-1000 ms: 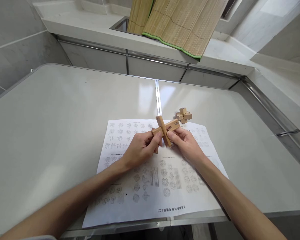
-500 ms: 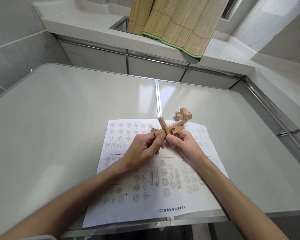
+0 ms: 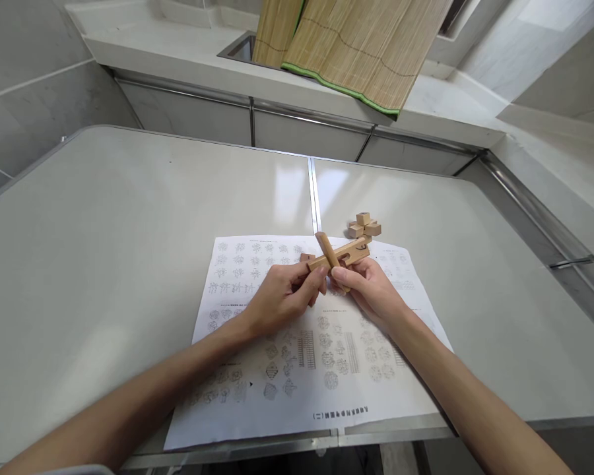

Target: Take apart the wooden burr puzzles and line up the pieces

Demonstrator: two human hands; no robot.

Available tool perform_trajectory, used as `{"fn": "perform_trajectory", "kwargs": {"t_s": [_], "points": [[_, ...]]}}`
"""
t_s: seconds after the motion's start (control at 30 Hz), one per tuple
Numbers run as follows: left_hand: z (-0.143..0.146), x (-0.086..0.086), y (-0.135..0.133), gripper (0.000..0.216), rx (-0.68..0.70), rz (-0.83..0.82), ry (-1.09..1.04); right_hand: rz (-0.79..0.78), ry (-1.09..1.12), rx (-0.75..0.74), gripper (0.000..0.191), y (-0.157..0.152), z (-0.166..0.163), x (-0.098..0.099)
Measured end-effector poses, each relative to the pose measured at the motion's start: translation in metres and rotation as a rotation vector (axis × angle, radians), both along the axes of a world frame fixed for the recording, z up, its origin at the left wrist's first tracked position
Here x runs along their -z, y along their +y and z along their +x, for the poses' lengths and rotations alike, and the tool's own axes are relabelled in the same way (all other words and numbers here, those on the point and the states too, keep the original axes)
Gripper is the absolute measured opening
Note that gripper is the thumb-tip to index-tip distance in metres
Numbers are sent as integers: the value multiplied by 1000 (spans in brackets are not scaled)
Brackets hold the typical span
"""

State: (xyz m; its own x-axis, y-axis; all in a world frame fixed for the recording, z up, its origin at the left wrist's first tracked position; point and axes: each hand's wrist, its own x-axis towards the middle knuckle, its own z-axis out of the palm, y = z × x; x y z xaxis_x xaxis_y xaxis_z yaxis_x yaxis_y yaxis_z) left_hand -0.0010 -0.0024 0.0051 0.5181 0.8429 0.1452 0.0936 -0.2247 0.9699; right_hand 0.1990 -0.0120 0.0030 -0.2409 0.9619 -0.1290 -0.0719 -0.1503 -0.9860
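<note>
Two crossed, seemingly notched wooden bars [image 3: 337, 256]

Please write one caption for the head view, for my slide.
Both hands, left hand and right hand, hold crossed wooden puzzle bars above a printed diagram sheet.

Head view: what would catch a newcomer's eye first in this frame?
Two crossed wooden puzzle sticks, gripped between the left hand and the right hand, sit at the centre, just above a printed instruction sheet on the grey table. Just beyond them a small assembled block cluster rests on the table. At the far counter a bamboo mat leans out of a sink.
</note>
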Motion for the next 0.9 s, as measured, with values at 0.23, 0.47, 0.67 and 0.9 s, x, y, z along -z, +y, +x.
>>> {"fn": "perform_trajectory", "kwargs": {"t_s": [0.23, 0.47, 0.67, 0.9], "points": [[0, -3, -1, 51, 20, -12, -22, 20, 63, -24, 32, -1, -1, -1], [0, -2, -1, 51, 28, -31, -29, 15, 55, -9, 36, -1, -1, 0], [0, -3, -1, 52, 38, -33, -26, 27, 69, -38, 38, 1, 1, 6], [0, -2, -1, 50, 83, -18, -29, 30, 138, -140, 48, 1, -2, 2]]}}
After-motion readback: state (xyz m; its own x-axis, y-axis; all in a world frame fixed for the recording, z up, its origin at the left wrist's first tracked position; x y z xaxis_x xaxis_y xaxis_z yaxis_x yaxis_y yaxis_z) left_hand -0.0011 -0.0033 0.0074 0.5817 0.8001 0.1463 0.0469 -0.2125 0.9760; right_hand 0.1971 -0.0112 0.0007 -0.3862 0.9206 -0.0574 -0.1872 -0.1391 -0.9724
